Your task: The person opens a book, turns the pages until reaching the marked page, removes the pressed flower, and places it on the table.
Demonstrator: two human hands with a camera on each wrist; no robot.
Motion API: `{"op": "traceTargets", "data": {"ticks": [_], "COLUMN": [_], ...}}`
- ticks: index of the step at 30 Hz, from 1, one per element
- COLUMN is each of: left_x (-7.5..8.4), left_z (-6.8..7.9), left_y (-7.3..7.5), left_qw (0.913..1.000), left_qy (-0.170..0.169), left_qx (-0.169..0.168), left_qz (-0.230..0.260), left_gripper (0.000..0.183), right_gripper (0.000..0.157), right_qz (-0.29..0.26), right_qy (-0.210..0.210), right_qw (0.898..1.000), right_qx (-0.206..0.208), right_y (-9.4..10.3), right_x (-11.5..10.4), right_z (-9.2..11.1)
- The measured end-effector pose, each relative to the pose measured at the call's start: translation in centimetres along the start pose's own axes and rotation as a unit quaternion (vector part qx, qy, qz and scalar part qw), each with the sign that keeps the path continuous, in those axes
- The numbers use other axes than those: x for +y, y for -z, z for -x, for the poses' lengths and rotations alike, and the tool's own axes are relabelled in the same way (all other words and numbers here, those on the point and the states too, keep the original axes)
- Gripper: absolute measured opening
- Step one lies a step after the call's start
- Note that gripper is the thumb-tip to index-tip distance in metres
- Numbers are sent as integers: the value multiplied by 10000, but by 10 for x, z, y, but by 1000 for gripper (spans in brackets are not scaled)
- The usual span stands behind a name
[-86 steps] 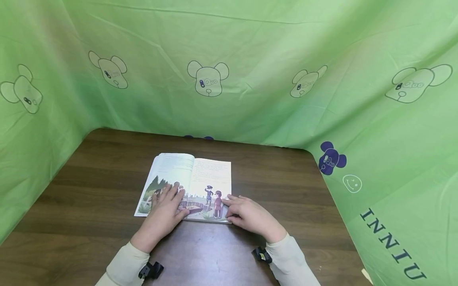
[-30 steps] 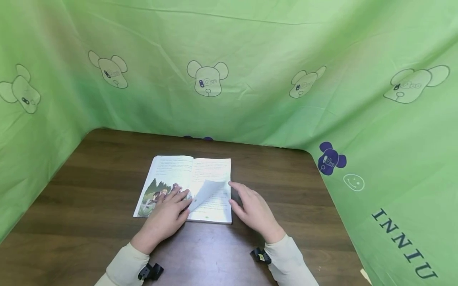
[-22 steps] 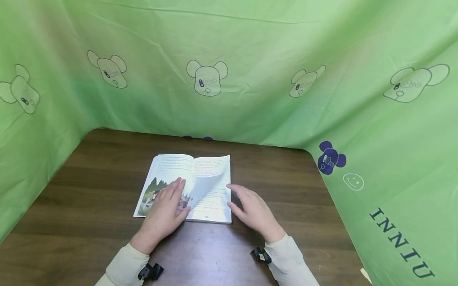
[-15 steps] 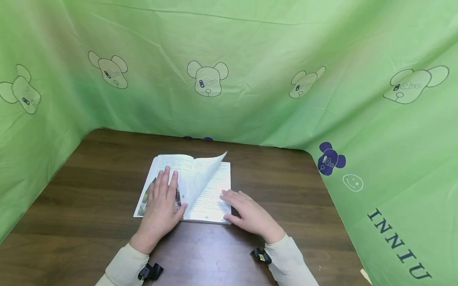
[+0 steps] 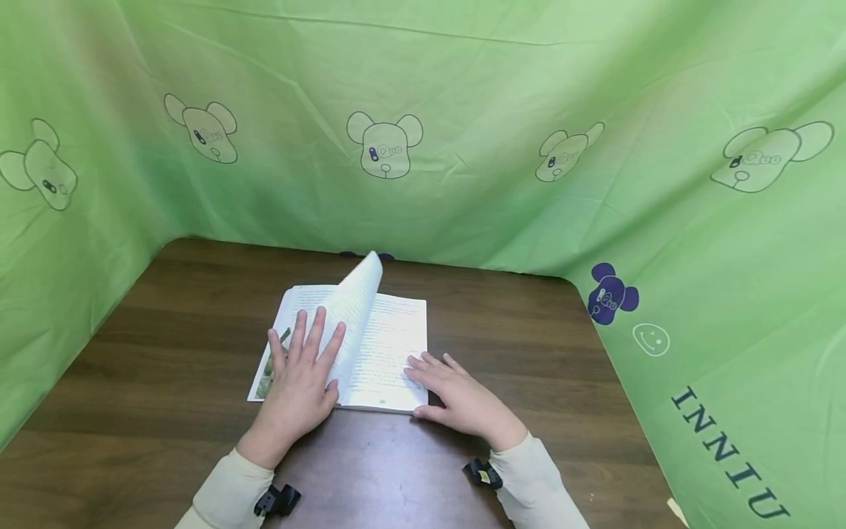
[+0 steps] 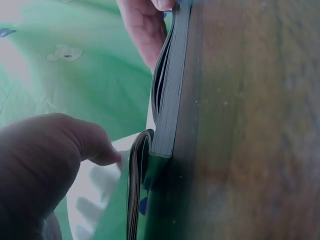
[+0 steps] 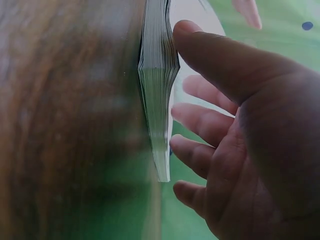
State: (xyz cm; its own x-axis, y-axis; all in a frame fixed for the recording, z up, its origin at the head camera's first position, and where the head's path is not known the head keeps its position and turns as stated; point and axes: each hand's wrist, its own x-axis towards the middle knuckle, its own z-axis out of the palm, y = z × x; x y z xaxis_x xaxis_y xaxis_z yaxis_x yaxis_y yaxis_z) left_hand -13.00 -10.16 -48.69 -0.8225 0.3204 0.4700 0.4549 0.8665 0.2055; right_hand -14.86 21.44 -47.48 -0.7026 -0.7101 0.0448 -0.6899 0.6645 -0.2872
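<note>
An open book (image 5: 390, 330) lies on the brown table, its right-hand page showing lines of text. One page (image 5: 363, 294) stands half turned, its free corner curling up past the book's far edge. With fingers spread, my left hand (image 5: 297, 382) lies over the left side and the base of that turning page. Part of a coloured picture shows beside its fingers. My right hand (image 5: 456, 393) rests its fingertips on the right page near the lower corner. In the right wrist view the thumb (image 7: 200, 37) sits at the edge of the page block (image 7: 160, 75).
The wooden table (image 5: 529, 353) is bordered at the back and sides by a green cloth (image 5: 463, 206) printed with bear heads. A black wrist camera (image 5: 277, 501) is strapped to the left sleeve, another (image 5: 482, 472) to the right one.
The picture page on the right has been lifted and swung leftward, uncovering a text page. My left hand shifted left and spread its fingers; my right hand let the page go and settled on the new page.
</note>
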Motion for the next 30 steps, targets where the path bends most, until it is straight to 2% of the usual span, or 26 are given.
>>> {"op": "traceTargets", "data": {"ticks": [3, 6, 9, 15, 21, 30], "left_x": [1, 2, 4, 5, 5, 3], "left_z": [0, 0, 0, 2, 3, 2], "left_y": [-1, -2, -2, -2, 0, 2], "left_qw": [9987, 9938, 9888, 9821, 9801, 9778], "left_qy": [20, 123, 305, 718, 855, 976], "left_qx": [-443, -915, -1175, -1488, -1620, -1722], "left_qz": [253, 623, 867, 904, 767, 692], "left_gripper": [96, 92, 88, 71, 44, 49], "right_gripper": [68, 65, 62, 63, 57, 42], "right_qz": [-23, -67, -106, -149, -154, -37], "right_qy": [-37, -54, -70, -161, -107, 30], "right_qw": [10000, 9999, 9999, 9995, 9997, 10000], "right_qx": [-66, -87, -115, -213, -124, -14], "right_y": [1, 1, 2, 2, 1, 6], "right_x": [0, 0, 0, 0, 1, 0], "right_z": [0, 0, 0, 0, 0, 0]}}
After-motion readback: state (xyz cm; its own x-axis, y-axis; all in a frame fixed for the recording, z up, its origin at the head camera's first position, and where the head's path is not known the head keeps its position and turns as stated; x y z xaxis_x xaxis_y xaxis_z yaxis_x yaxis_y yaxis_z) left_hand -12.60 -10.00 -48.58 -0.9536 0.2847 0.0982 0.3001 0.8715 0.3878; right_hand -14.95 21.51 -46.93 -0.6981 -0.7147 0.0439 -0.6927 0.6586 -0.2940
